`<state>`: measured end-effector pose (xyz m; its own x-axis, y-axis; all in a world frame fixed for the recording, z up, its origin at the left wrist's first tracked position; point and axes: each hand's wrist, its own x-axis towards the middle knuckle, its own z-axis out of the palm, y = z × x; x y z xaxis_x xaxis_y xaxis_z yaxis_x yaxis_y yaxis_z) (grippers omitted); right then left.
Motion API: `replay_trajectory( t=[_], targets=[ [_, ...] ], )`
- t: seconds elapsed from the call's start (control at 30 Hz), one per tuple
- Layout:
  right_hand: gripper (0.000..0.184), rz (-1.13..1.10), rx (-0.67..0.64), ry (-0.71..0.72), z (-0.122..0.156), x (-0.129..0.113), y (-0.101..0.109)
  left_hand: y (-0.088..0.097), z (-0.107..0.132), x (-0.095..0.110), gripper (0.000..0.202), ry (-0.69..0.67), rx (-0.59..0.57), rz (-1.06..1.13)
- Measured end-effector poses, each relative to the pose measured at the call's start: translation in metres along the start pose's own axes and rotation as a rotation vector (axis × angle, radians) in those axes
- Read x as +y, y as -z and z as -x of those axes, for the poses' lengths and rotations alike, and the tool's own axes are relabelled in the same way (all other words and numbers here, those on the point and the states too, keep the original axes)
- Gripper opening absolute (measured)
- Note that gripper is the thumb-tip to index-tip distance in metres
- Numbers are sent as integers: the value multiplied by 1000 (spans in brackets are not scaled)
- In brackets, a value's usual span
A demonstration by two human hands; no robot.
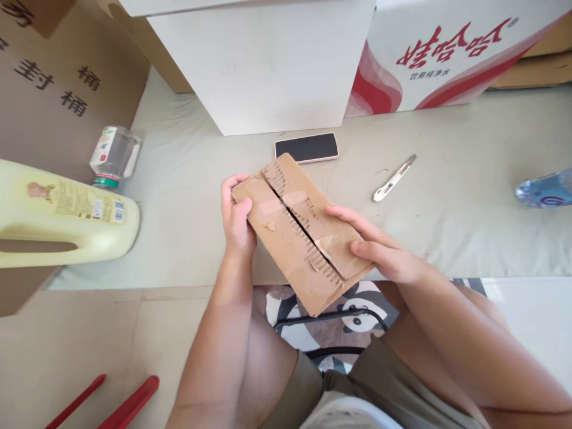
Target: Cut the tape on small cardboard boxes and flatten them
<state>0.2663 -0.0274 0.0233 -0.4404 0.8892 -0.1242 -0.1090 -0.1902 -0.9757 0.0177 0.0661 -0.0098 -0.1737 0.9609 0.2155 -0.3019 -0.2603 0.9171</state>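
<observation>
One left hand (pixel 239 217) and one right hand (pixel 388 252) are gripping a flat brown rectangular cardboard box (pixel 295 241) between them, from here seemingly steadying it, the next move probably calling for a firm, two-sided hold.

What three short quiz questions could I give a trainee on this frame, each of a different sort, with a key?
1. Multiple choice: which hand grips the cardboard box? A) left only; B) right only; C) both.
2. True or false: the utility knife lies on the pale cloth, apart from either hand.
3. Short answer: which thing lies on the cloth between the cardboard box and the plain white carton?

Key:
1. C: the left hand grips its upper-left end, the right hand its right side.
2. True.
3. The phone, with its screen dark.
</observation>
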Motion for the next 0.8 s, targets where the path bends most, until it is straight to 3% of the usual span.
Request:
replay_trajectory(
  t=[0.57, 0.63, 0.7, 0.8],
  targets=[
    [60, 135, 38, 86, -1, 12, 9, 0, 2, 2, 56, 5, -2, -18],
    [59, 216, 197, 124, -4, 13, 15, 1, 2, 2, 57, 19, -4, -26],
    [54, 423, 455, 85, -8, 11, 25, 1, 2, 2, 59, 27, -9, -35],
    [57, 860, 733, -178, -14, 5, 41, 2, 1, 2, 59, 23, -12, -40]
  ],
)
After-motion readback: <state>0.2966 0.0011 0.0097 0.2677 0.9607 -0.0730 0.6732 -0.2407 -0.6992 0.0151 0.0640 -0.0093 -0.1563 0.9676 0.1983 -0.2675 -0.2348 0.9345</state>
